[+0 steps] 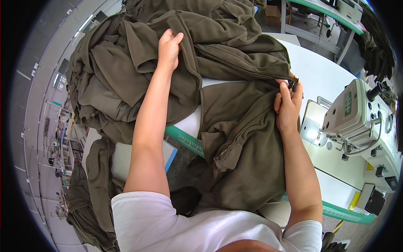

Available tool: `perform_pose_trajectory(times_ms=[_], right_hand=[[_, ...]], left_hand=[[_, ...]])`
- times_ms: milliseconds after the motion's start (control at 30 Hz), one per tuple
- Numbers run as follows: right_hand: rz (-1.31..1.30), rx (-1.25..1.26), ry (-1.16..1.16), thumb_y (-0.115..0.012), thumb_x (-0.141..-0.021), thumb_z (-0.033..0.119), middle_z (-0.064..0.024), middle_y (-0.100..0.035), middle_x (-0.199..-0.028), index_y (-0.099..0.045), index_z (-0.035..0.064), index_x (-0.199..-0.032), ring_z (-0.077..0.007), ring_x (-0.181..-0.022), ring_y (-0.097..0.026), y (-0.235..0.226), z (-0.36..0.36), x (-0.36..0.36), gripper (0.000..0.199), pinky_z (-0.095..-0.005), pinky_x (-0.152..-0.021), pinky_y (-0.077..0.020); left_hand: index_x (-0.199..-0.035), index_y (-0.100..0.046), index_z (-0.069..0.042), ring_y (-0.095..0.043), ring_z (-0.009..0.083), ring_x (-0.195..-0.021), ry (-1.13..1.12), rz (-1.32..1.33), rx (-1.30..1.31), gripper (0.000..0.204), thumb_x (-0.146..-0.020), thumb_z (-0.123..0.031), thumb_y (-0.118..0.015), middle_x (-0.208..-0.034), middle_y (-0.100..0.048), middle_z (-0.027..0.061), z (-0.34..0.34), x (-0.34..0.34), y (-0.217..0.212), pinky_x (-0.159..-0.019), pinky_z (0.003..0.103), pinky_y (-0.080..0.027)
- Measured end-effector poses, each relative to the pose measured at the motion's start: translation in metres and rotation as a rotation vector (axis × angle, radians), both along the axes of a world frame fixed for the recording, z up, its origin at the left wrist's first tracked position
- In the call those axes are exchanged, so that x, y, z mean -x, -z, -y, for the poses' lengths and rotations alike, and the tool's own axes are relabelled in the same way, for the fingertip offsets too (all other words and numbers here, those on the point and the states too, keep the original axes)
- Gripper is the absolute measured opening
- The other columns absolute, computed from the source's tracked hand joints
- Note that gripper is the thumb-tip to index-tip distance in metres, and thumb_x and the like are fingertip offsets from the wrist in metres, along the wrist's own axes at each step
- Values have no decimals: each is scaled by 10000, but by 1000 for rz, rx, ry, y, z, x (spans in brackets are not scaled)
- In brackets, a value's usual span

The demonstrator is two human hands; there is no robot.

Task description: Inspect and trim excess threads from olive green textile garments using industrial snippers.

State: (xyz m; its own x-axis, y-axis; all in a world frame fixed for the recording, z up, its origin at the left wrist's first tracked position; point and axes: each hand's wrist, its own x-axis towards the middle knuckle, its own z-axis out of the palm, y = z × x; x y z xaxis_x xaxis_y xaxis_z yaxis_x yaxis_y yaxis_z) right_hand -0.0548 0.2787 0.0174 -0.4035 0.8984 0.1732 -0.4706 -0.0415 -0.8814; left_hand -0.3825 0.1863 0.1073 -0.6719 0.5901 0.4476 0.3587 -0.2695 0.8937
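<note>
Soft olive-brown fleece cloth [113, 71] lies heaped from nine to one o'clock on the white, green-edged bench [331, 63], and a draped fleece panel of the same colour [252, 176] hangs over the front edge toward five o'clock (whether the two are joined, I cannot tell). At eleven o'clock the left hand [169, 50] has its grip curled closely round a fold of the heap. Near half past two the right hand [289, 103] has its grip drawn together, thumb toward fingers, on a cloth corner. The panel's hanging weight could tug that corner free if the right grip slackens; a hard leftward pull could topple loose layers; cloth swung rightward could snag on the cream-white metal sewing machine [348, 124] at three o'clock.
</note>
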Motion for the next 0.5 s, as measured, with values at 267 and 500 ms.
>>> perform_pose_trajectory(times_ms=[267,500], right_hand=[[88,-237,201,-517,-934,89,-48,-607,-942,-412,38,-1235,-44,-537,-410,18,3,3,323,-184,-498,-353],[140,-483,188,-569,-907,116,-1,-579,-893,-535,20,-1125,-38,-674,-455,0,27,-9,241,-192,-630,-377]], left_hand=[[-1105,-535,7,-624,130,-859,435,248,-64,187,-930,-56,-515,-1001,-643,74,57,-95,-51,-749,262,-504],[-1054,-544,17,-587,72,-867,425,129,186,168,-915,-74,-570,-975,-635,53,56,-190,-21,-734,234,-492]])
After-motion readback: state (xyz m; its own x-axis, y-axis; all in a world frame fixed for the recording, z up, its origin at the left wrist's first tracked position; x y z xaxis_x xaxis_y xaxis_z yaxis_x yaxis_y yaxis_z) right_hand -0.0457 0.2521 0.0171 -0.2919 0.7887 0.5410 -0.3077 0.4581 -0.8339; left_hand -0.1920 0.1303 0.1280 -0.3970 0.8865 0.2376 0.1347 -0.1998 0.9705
